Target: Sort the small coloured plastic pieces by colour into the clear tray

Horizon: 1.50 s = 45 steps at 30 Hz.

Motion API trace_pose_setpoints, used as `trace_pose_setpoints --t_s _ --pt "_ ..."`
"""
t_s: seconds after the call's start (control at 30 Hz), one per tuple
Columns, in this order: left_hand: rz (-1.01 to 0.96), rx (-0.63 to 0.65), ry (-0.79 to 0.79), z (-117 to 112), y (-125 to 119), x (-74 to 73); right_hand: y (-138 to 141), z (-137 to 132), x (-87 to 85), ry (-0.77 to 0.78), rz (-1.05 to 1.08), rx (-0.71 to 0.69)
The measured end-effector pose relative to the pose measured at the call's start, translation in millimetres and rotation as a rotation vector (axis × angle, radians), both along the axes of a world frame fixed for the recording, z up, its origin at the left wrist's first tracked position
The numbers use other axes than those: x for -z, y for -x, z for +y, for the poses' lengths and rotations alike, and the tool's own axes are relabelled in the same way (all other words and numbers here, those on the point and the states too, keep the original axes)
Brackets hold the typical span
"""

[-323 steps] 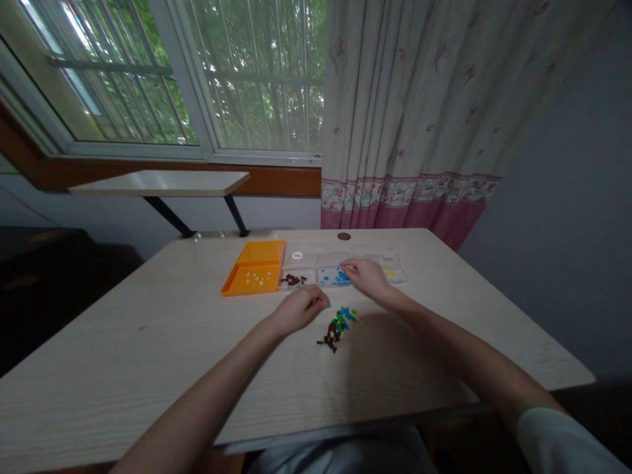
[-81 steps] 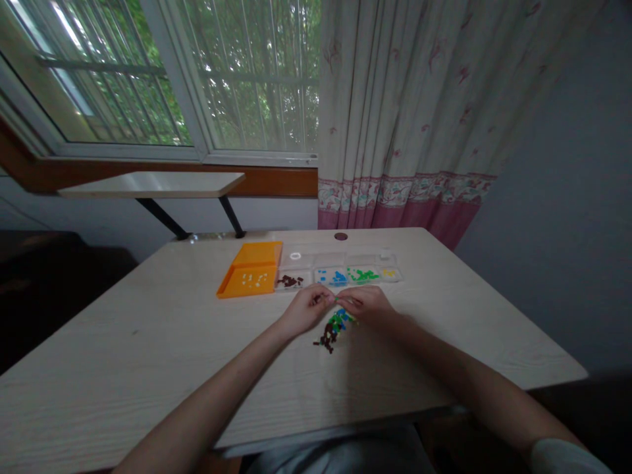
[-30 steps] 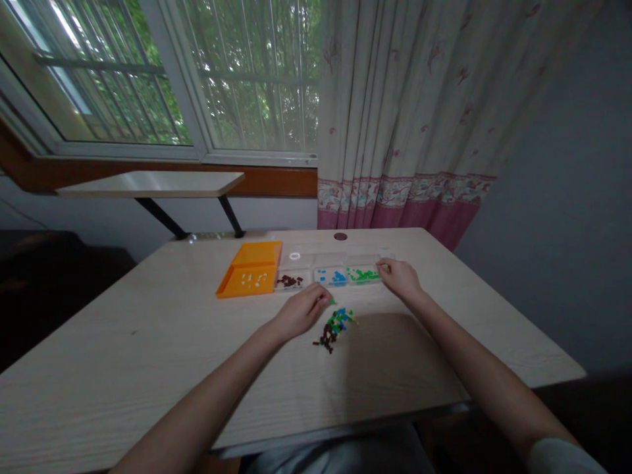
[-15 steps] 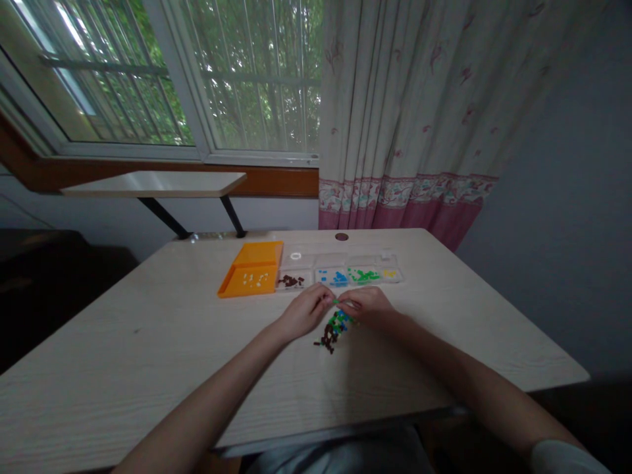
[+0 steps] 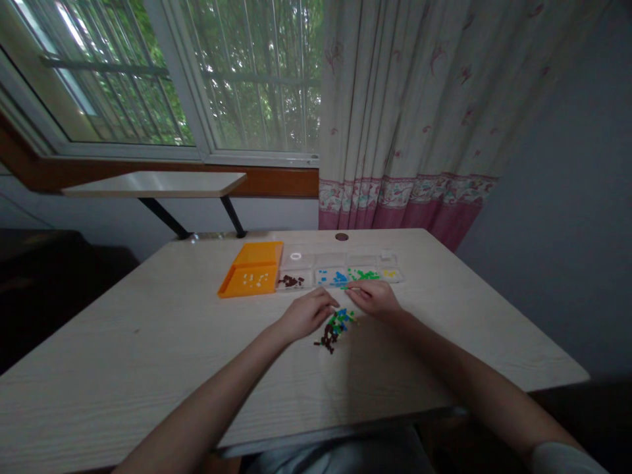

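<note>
A small heap of mixed brown, green and blue bits (image 5: pixel 334 327) lies on the pale wooden table (image 5: pixel 148 355). My left hand (image 5: pixel 306 313) rests just left of the heap, fingers curled in a loose pinch; what they hold is too small to see. My right hand (image 5: pixel 375 297) hovers just beyond the heap, pinching a small green bit, close to the clear compartment tray (image 5: pixel 340 270). That tray holds brown, blue, green and yellow bits in separate cells. An orange lid or box (image 5: pixel 253 268) with white bits adjoins the tray's left end.
A round dark hole or cap (image 5: pixel 341 236) sits at the table's far edge. Behind the table are a barred window (image 5: pixel 197 72), a narrow shelf (image 5: pixel 153 184) on black brackets and a flowered curtain (image 5: pixel 419 105). A grey wall (image 5: pixel 567 197) stands to the right.
My right hand went out to the tray's yellow end, came back to the heap, and now lifts away toward the tray with a green bit. My left hand stayed by the heap.
</note>
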State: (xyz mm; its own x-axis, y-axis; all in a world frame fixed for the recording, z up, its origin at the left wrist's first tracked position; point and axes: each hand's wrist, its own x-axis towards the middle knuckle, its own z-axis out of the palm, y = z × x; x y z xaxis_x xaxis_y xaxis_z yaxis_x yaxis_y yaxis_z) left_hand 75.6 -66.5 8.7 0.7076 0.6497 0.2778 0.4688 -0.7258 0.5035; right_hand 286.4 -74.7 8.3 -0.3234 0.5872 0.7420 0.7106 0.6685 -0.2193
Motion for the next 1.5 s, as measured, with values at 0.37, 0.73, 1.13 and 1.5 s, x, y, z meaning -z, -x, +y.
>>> trace_pose_setpoints --t_s 0.37,0.73,1.13,1.5 --pt "0.190 0.027 -0.138 -1.1 1.2 0.7 0.6 -0.9 -3.9 -0.034 0.051 0.024" --pt "0.210 0.040 -0.182 -2.7 2.2 -3.4 -3.0 0.6 -4.4 -0.069 0.055 0.007" --pt "0.250 0.057 -0.208 -5.7 3.5 -9.6 -10.8 4.2 -4.5 -0.057 0.103 0.055" --pt "0.101 0.034 -0.098 -5.8 3.7 -8.9 -35.3 12.5 -10.0 0.080 0.171 0.188"
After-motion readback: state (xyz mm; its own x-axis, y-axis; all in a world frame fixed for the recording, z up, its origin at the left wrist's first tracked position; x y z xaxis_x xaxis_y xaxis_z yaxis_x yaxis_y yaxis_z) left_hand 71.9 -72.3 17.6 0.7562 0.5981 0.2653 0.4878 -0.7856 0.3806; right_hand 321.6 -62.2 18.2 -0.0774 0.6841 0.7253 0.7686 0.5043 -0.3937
